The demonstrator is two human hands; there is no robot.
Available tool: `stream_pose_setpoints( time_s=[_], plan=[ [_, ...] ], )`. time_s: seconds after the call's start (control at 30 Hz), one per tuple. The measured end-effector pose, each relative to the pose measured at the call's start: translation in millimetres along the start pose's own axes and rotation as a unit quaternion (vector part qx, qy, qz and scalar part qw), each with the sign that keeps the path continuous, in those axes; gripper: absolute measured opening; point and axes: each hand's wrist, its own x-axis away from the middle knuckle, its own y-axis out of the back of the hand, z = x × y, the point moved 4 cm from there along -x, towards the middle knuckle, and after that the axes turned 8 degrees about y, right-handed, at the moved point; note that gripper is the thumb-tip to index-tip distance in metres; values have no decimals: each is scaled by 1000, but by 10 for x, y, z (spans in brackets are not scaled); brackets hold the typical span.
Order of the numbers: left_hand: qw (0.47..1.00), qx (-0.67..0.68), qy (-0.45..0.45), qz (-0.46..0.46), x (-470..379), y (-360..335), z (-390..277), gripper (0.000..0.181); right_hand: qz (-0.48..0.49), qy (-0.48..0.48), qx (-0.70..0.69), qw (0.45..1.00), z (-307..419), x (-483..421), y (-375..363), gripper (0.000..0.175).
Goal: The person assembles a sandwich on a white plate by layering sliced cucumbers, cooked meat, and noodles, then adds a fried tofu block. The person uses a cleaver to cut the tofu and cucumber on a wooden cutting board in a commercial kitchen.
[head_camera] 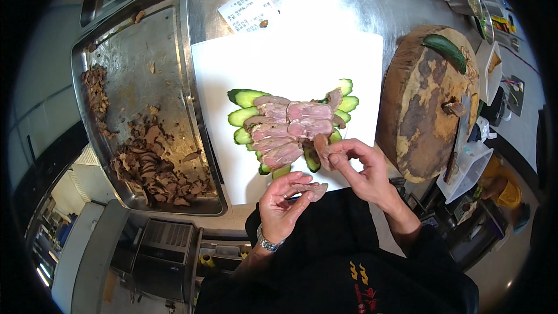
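On a white board (pixel 283 59) in front of me, pinkish cooked meat slices (pixel 309 111) overlap in rows. Under and around their edges fan out cucumber slices (pixel 244 117) with dark green rind. My right hand (pixel 366 170) pinches a brownish meat slice (pixel 321 150) between thumb and fingers, just above the lower right of the arrangement. Nearer my body, my left hand (pixel 281 209) holds another thin meat slice (pixel 320 191) between thumb and fingers. It is near the board's front edge, below the arrangement.
To the left, a deep metal tray (pixel 126 48) holds sliced meat and scraps (pixel 157 165). At right stands a round wooden chopping block (pixel 425 109) bearing a whole cucumber (pixel 445 51) and a knife (pixel 462 128). Printed slips (pixel 248 8) lie behind the board. A person (pixel 505 187) shows far right.
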Motion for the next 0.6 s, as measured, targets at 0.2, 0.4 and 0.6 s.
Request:
stream_pose_setpoints(
  time_s=[0.2,0.4,0.6],
  plan=[
    [1000,-4,-8,-12,4,24,-14,44,57,52,70,995,43,-259,-121,19],
    [999,-24,-15,-31,2,40,-44,44,-1,126,250,960,78,-319,-138,23],
    [998,-26,-26,-42,6,40,-75,42,-52,144,319,935,114,-283,-143,27]
  ],
)
